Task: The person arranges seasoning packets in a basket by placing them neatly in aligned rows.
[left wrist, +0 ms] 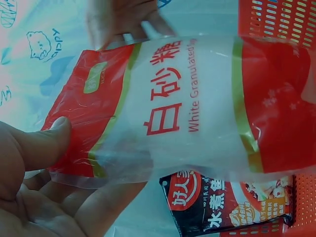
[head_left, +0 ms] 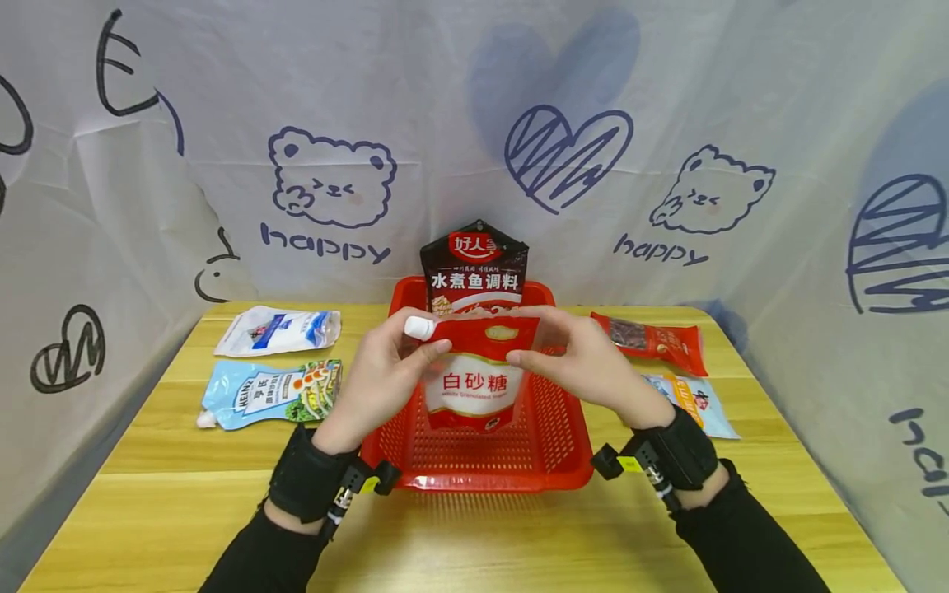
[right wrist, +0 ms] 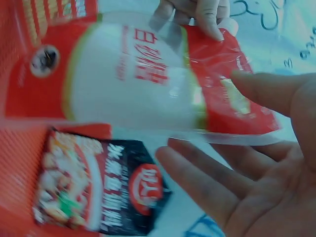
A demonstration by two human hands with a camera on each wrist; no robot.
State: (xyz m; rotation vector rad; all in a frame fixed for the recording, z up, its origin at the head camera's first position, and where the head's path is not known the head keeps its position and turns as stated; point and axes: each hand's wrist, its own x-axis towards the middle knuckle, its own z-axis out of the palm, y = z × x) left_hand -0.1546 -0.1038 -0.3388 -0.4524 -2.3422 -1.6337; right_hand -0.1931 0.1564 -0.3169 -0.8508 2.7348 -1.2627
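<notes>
Both hands hold a red-and-white bag of white granulated sugar (head_left: 474,383) by its upper part, upright over a red plastic basket (head_left: 482,483). My left hand (head_left: 385,375) pinches the bag's upper left corner, with the thumb (left wrist: 52,143) on the front and fingers behind. A white cap (head_left: 420,328) shows beside that hand. On the opposite top corner, my right hand (head_left: 593,362) grips with its thumb (right wrist: 266,91) in front and fingers behind the bag. Behind the sugar, a black-and-red fish seasoning pouch (head_left: 478,268) stands in the basket, its lower part hidden.
Left of the basket lie a white-and-blue packet (head_left: 280,331) and a light blue Heinz spout pouch (head_left: 268,395). To the right are a red packet (head_left: 660,344) and a light blue-and-orange packet (head_left: 693,403). A printed cloth (head_left: 445,189) hangs behind the wooden table (head_left: 185,519).
</notes>
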